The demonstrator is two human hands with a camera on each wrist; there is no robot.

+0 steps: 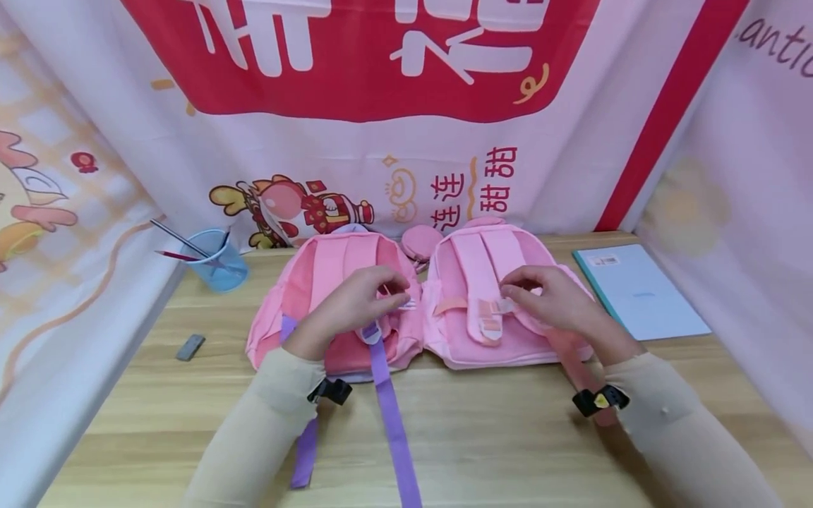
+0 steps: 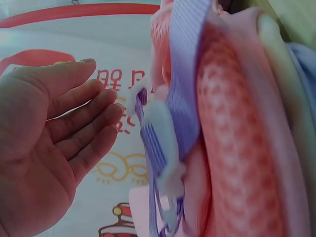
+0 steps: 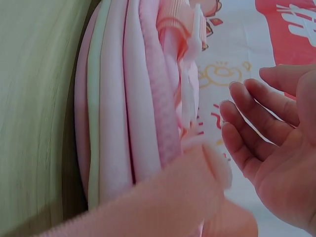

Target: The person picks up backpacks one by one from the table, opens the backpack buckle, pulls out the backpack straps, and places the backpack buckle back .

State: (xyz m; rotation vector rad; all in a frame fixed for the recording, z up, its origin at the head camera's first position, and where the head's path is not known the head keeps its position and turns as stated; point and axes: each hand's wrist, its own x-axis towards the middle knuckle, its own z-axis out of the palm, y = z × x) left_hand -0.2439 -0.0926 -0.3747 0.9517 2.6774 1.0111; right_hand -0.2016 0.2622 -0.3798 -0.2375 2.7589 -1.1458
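Two small pink backpacks lie side by side, strap sides up. The left backpack [image 1: 269, 335] has purple webbing straps [image 1: 392, 423], one trailing toward the table's front. On the right backpack [image 1: 454, 353] the webbing is orange, and one orange strap [image 1: 574, 363] hangs past its lower right corner. My left hand [image 1: 362, 300] hovers over the left backpack; its wrist view shows loosely bent fingers [image 2: 96, 123] with nothing in them, beside a white buckle [image 2: 165, 143]. Over the right backpack, my right hand [image 1: 552, 296] has relaxed, bare fingers [image 3: 247, 143], apart from the bag's side.
A blue mesh pen cup [image 1: 222, 271] with pens stands at the back left, a small grey eraser [image 1: 190, 347] in front of it. At the right lies a light blue notebook [image 1: 641, 293]. A round pink pouch [image 1: 420, 242] sits between the bags, against the printed cloth backdrop [image 1: 356, 148].
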